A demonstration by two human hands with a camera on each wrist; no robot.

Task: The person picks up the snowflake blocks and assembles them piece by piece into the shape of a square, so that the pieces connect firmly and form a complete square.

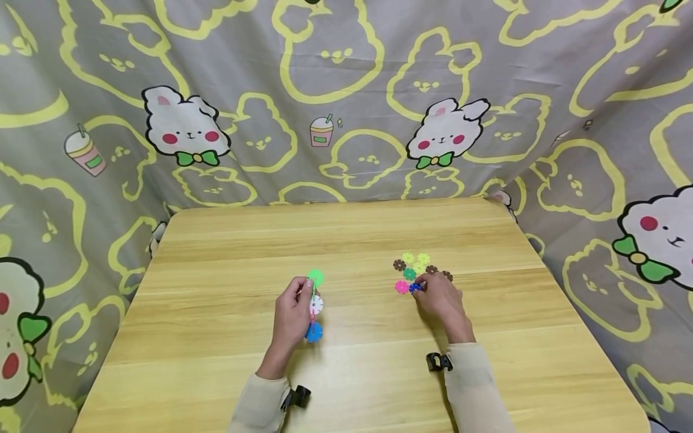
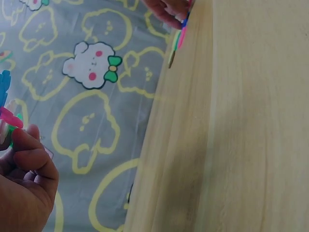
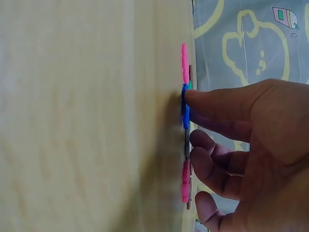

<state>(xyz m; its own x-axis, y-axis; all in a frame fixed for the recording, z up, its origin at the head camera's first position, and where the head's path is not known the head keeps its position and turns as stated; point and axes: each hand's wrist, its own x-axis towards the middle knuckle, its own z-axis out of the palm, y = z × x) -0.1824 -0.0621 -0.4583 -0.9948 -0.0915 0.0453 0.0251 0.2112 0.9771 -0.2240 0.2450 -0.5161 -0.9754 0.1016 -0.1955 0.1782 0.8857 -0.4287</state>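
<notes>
My left hand [image 1: 295,310] grips a small chain of interlocking notched plastic discs (snowflake discs). In it show a light green disc [image 1: 316,277] at the far end, a white disc [image 1: 316,305], a pink disc [image 2: 10,117] seen edge-on, and a blue disc [image 1: 314,332] at the near end. Over a group of loose discs on the table, my right hand [image 1: 443,299] pinches a dark blue disc [image 1: 415,288] between thumb and index finger. The right wrist view shows this dark blue disc [image 3: 185,107] edge-on, low at the tabletop, with the other fingers loosely curled.
Around the right hand lie a pink disc [image 1: 402,287], a teal disc [image 1: 409,273], several brown discs [image 1: 399,265] and several yellow discs [image 1: 423,258]. The wooden table [image 1: 357,385] is bounded at the back and sides by a patterned curtain [image 1: 357,72].
</notes>
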